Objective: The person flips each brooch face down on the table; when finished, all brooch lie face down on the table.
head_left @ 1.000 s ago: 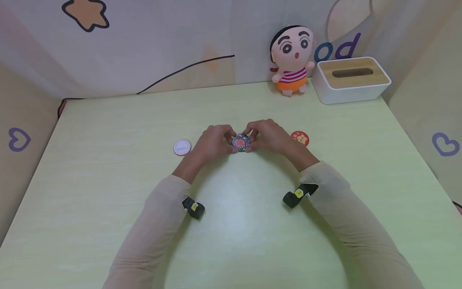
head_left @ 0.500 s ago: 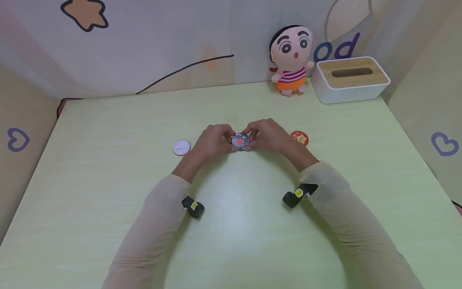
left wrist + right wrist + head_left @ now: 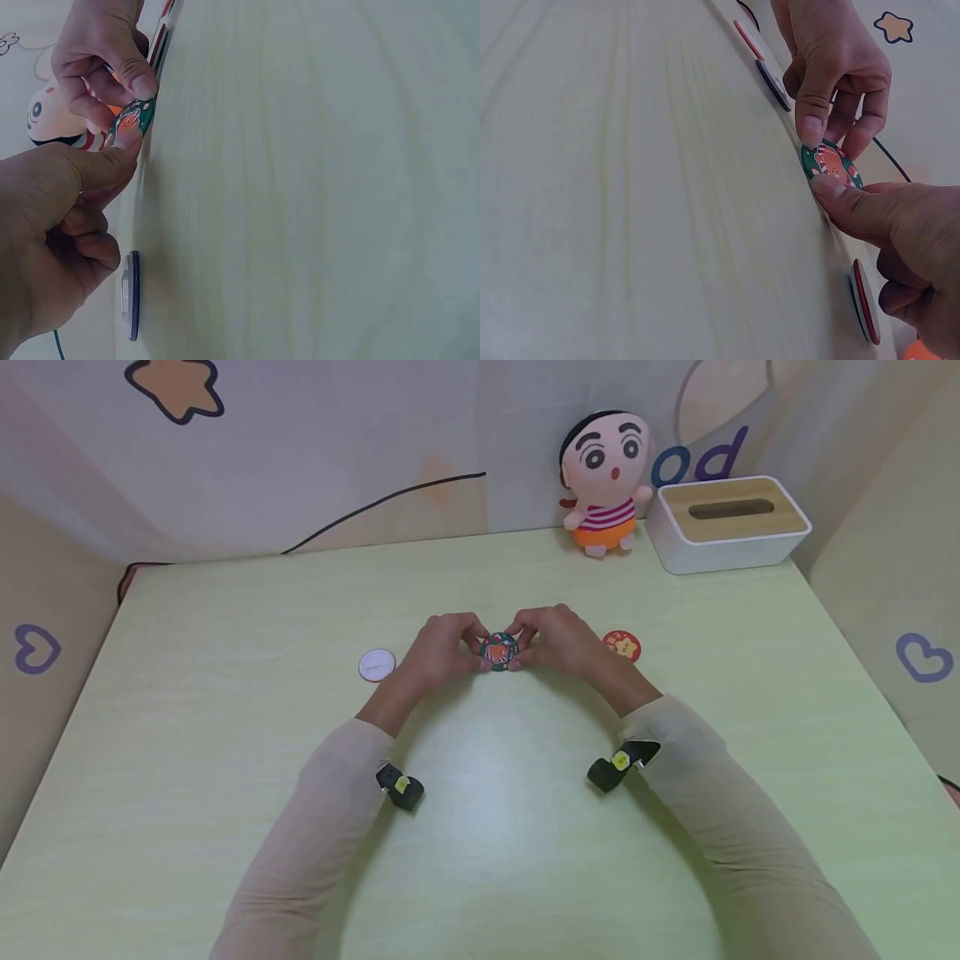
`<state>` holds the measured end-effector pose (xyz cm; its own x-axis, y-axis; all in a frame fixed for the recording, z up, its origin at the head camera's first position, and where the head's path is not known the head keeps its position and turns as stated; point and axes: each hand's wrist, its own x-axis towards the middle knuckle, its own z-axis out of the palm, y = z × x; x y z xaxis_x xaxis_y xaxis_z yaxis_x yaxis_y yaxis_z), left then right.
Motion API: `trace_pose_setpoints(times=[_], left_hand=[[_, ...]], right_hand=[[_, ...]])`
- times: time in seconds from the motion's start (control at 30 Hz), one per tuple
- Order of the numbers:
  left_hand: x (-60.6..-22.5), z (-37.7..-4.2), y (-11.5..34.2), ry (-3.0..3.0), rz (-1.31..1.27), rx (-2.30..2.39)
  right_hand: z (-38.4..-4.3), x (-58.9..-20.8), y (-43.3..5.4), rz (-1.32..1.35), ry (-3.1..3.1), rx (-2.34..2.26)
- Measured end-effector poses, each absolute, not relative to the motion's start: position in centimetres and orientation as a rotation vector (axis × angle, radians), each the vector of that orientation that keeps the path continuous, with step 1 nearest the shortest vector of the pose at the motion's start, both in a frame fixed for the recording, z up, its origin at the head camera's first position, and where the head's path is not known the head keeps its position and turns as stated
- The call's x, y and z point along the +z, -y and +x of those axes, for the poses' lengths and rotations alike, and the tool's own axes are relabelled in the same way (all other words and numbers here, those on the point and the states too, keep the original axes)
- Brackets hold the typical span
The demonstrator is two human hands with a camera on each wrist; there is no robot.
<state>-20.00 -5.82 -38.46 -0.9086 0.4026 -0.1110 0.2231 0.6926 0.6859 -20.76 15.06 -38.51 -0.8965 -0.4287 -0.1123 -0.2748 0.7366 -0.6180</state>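
Between both hands is a round pin badge, dark green with an orange-red cartoon picture facing up. My left hand pinches its left edge between thumb and fingers, and my right hand pinches the right edge the same way. In the right wrist view the badge tilts, thumbs on its near side. Left of the left hand lies a badge with its white back up, a thin pin line across it. A red badge with a yellow star lies beyond the right wrist, partly covered by it.
A plush doll in a striped top sits at the table's back edge, next to a white tissue box with a wooden lid. Printed cloth hangs behind the pale table.
Both hands and the badge have shifted very slightly away from me, and the badge's face catches the light differently. The grip stays the same, and the other badges have not moved.
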Motion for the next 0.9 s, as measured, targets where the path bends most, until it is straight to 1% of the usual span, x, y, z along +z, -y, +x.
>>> trace_pose_setpoints(times=[0.6,0.9], left_hand=[[-38.28,-20.07,5.70,-2.732,0.549,1.039],[-38.32,-20.01,5.61,-2.731,0.500,1.099]], right_hand=[[-20.50,-38.03,-15.09,-0.541,-2.707,-0.964],[-20.51,-38.21,-15.26,-0.562,-2.754,-1.000]])
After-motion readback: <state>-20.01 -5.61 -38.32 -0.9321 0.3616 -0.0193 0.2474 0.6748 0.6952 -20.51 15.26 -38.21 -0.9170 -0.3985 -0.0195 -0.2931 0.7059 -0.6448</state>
